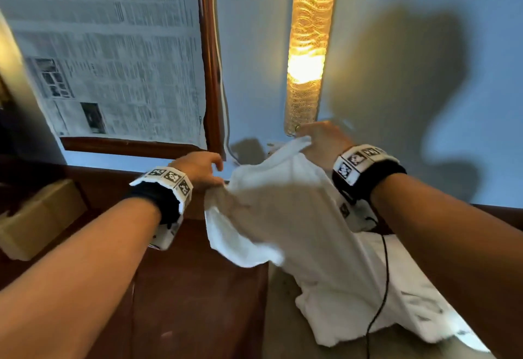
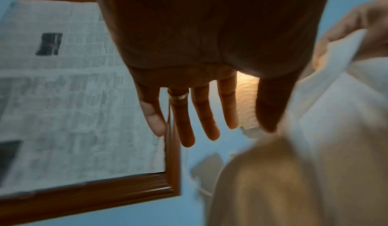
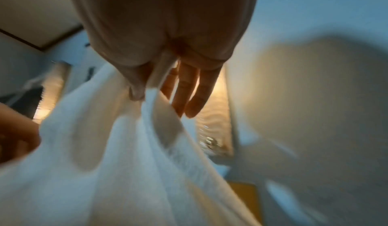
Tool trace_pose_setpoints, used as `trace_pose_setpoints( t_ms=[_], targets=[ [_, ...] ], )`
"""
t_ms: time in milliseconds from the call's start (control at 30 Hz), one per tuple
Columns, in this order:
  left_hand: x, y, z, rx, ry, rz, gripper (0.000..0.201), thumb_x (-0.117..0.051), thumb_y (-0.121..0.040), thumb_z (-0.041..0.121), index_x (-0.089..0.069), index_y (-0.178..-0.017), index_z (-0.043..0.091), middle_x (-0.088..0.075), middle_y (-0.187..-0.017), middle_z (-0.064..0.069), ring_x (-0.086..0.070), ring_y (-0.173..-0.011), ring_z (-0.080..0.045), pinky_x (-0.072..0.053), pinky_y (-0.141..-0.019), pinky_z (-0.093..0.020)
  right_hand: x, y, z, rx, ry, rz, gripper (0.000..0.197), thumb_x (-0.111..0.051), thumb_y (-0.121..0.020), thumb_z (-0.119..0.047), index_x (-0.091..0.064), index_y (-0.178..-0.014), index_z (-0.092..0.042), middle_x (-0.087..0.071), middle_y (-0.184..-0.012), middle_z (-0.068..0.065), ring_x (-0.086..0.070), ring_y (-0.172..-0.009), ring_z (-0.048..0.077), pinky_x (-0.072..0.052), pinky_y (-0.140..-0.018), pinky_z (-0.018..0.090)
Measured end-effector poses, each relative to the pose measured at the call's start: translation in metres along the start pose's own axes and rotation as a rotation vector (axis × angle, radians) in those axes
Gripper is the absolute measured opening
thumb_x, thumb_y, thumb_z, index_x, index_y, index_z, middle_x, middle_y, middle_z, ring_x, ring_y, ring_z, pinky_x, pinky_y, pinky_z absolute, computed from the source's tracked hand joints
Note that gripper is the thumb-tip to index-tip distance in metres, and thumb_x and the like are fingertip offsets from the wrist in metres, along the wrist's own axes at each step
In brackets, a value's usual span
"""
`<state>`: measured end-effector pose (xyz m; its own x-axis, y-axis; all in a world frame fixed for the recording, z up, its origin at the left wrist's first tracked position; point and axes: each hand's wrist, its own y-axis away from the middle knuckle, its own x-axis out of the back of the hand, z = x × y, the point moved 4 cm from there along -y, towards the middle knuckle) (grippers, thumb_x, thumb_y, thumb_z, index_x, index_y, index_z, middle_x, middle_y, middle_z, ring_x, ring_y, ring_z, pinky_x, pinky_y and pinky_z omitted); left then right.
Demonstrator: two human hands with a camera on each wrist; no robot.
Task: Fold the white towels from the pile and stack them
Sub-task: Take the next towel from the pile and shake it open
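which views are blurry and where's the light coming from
Head view: tall amber wall lamp glows warmly, casting large shadows on the blue wall; framed newspaper is slightly smeared. Left wrist view: left hand is backlit and dark. Right wrist view: heavy motion blur on the white towel.

A: State obstructions around the raised white towel (image 1: 283,217).

B: Left of the towel, a cardboard box (image 1: 42,217) sits on the brown table (image 1: 198,288). Behind the towel, a lit wall lamp (image 1: 308,47) and a wood-framed newspaper panel (image 1: 113,47) stand close.

A: Free passage?

B: Bare table surface between box and towel. A black cable (image 1: 382,288) crosses the towel pile (image 1: 368,316) below the towel.
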<state>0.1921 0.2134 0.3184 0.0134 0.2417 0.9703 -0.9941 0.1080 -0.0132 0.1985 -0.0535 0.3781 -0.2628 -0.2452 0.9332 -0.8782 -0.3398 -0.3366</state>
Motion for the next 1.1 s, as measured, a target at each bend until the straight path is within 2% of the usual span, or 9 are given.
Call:
trace_pose_setpoints(
  t_ms=[133, 267, 367, 533, 633, 733, 833, 967, 1100],
  targets=[
    [-0.016, 0.005, 0.056, -0.264, 0.651, -0.107, 0.072, -0.086, -0.061, 0.055, -0.059, -0.123, 0.031, -0.064, -0.119, 0.006, -0.064, -0.105, -0.013, -0.048, -0.090, -0.029, 0.011, -0.013, -0.067, 0.175, -0.025, 0.001, 0.024, -0.050, -0.080, 0.001, -0.061, -0.079, -0.021, -0.068, -0.084, 0.007, -0.063, -0.083, 0.030, -0.051, -0.073, 0.037],
    [0.001, -0.003, 0.051, -0.357, 0.781, 0.116, 0.025, -0.074, -0.083, 0.040, -0.068, -0.076, 0.017, -0.063, -0.070, -0.007, -0.058, -0.066, -0.015, -0.043, -0.068, -0.033, 0.006, -0.014, -0.078, 0.139, -0.155, 0.073, 0.018, -0.060, -0.079, -0.004, -0.061, -0.080, -0.022, -0.065, -0.079, 0.002, -0.062, -0.077, 0.028, -0.049, -0.068, 0.035],
    [0.016, 0.000, 0.032, -0.438, 0.724, 0.136, 0.047, -0.067, -0.094, 0.017, -0.047, -0.052, 0.022, -0.036, -0.050, 0.012, -0.032, -0.052, -0.007, -0.024, -0.056, -0.029, -0.011, -0.008, -0.069, -0.006, -0.219, 0.079, 0.014, -0.077, -0.081, -0.022, -0.068, -0.089, -0.014, -0.064, -0.083, 0.000, -0.058, -0.080, 0.021, -0.044, -0.070, 0.030],
    [0.024, 0.005, -0.015, -0.440, 0.749, 0.028, 0.048, -0.059, -0.097, 0.028, -0.038, -0.061, 0.004, -0.036, -0.060, -0.007, -0.033, -0.059, -0.018, -0.027, -0.064, -0.034, -0.040, 0.005, -0.067, -0.301, -0.492, 0.077, 0.030, -0.076, -0.084, -0.023, -0.062, -0.058, -0.021, -0.058, -0.058, -0.007, -0.052, -0.059, 0.012, -0.045, -0.065, 0.031],
    [0.029, 0.011, -0.026, -0.494, 0.796, 0.022, 0.043, -0.058, -0.094, 0.037, -0.053, -0.066, 0.004, -0.054, -0.062, 0.000, -0.050, -0.060, -0.014, -0.037, -0.065, -0.033, -0.030, 0.005, -0.094, -0.280, -0.576, 0.267, 0.017, -0.073, -0.083, -0.020, -0.069, -0.067, -0.023, -0.062, -0.061, -0.006, -0.057, -0.063, 0.017, -0.052, -0.067, 0.039],
    [0.037, 0.021, -0.019, -0.589, 0.753, 0.138, 0.044, -0.057, -0.089, 0.046, -0.071, -0.088, 0.004, -0.070, -0.081, -0.008, -0.060, -0.075, -0.015, -0.048, -0.073, -0.038, -0.016, 0.003, -0.139, -0.165, -0.417, 0.319, 0.009, -0.069, -0.088, -0.013, -0.073, -0.081, -0.010, -0.064, -0.071, 0.000, -0.056, -0.068, 0.017, -0.044, -0.062, 0.024],
    [0.051, 0.025, -0.026, -0.611, 0.820, 0.260, 0.032, -0.056, -0.088, 0.034, -0.072, -0.085, 0.006, -0.069, -0.076, -0.005, -0.056, -0.071, -0.008, -0.049, -0.071, -0.036, -0.007, 0.008, -0.157, -0.158, -0.242, 0.351, 0.012, -0.068, -0.091, -0.018, -0.073, -0.085, -0.009, -0.061, -0.074, -0.001, -0.054, -0.069, 0.017, -0.036, -0.060, 0.026],
    [0.067, 0.040, -0.047, -0.675, 0.780, 0.308, 0.014, -0.064, -0.089, 0.020, -0.075, -0.082, 0.019, -0.066, -0.066, 0.022, -0.057, -0.066, 0.006, -0.047, -0.064, -0.019, -0.021, 0.022, -0.157, -0.180, -0.166, 0.241, 0.019, -0.068, -0.092, -0.028, -0.073, -0.086, -0.011, -0.065, -0.079, 0.003, -0.056, -0.076, 0.020, -0.039, -0.067, 0.029],
    [0.081, 0.048, -0.080, -0.617, 0.809, 0.351, 0.025, -0.067, -0.092, 0.006, -0.074, -0.084, 0.029, -0.069, -0.069, 0.019, -0.060, -0.068, 0.009, -0.047, -0.067, -0.013, -0.053, 0.050, -0.121, -0.340, -0.087, 0.098, 0.022, -0.059, -0.098, -0.027, -0.073, -0.092, -0.011, -0.070, -0.087, 0.011, -0.061, -0.083, 0.028, -0.042, -0.070, 0.033]
  ],
)
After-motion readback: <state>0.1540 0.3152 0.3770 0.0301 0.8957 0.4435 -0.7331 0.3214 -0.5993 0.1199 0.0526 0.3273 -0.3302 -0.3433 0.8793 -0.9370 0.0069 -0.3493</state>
